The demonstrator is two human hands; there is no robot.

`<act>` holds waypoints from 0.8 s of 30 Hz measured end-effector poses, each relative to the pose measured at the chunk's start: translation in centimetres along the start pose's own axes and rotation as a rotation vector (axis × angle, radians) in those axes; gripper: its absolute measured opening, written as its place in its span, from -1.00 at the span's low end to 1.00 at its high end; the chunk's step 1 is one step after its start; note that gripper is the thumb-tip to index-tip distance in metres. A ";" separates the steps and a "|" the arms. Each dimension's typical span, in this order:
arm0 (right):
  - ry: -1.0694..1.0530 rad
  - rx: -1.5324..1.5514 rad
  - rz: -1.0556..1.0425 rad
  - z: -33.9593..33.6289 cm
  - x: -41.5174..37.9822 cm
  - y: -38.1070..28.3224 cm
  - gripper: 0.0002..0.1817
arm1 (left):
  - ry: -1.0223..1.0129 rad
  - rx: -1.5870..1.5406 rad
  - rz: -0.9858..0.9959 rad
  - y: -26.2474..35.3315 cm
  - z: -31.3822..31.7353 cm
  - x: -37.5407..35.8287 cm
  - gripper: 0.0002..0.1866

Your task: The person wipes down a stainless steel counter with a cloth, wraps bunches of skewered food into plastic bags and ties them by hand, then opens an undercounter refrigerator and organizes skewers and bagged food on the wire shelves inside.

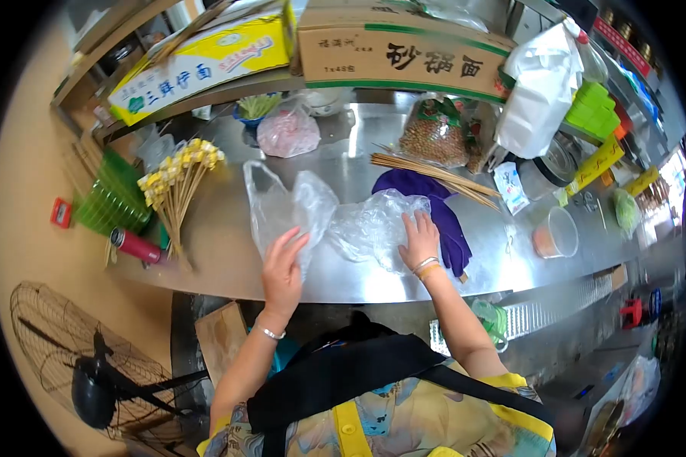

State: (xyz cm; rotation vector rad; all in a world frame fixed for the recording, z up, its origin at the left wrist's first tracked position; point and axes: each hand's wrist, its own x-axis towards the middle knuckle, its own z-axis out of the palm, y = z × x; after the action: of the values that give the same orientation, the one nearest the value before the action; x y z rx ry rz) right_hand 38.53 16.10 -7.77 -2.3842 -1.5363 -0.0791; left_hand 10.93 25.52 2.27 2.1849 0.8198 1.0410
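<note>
A clear, crumpled plastic bag (376, 227) lies on the steel counter in front of me. My right hand (420, 242) rests on its right end, fingers stretched out and apart. To the left, a thin plastic bag with handles (271, 199) stands partly puffed up. Against its lower edge is my left hand (283, 268), fingers extended and loosely curved; whether they touch the film is hard to see. A purple cloth-like item (451, 228) lies just beyond my right hand, partly under a bundle of wooden skewers (442, 180).
Skewers with yellow-wrapped tops (181, 171) stand at the left by a green basket (114, 194) and a red bottle (136, 245). Behind are a pink-filled bag (288, 132) and a bag of brown pellets (434, 137). A clear tub (555, 234) sits right. Cardboard boxes (404, 57) line the shelf.
</note>
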 end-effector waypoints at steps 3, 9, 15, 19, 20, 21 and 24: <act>0.025 0.036 0.049 -0.5 -0.5 0.8 -0.18 | -0.183 0.191 0.117 -1.8 3.3 2.0 -0.55; 0.126 -0.013 0.087 -3.5 -1.4 -0.5 -0.16 | -0.227 0.083 0.167 -6.0 0.1 1.4 -0.54; 0.277 0.298 -0.125 -5.8 -1.0 -10.3 -0.55 | 0.369 0.356 -0.265 -19.0 -9.6 2.7 -0.49; 0.023 0.469 -0.325 -2.6 -0.2 -15.8 -0.62 | 0.572 0.661 -0.626 -29.8 -15.1 3.2 -0.27; -0.062 0.473 -0.371 -1.8 0.1 -16.2 -0.63 | 0.576 0.756 -0.791 -31.3 -16.0 3.6 -0.21; -0.127 0.505 -0.381 -1.5 0.5 -16.9 -0.64 | 0.594 0.745 -0.797 -31.9 -16.8 4.0 -0.21; -0.212 0.523 -0.368 -0.1 1.7 -17.1 -0.67 | 0.427 0.789 -1.016 -33.0 -18.9 4.8 -0.27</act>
State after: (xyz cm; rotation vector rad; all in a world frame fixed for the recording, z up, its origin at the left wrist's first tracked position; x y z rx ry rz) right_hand 23.94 24.11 -3.53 -1.7325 -1.8035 0.4533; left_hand -11.24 54.68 -9.05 1.5900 2.5092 0.6626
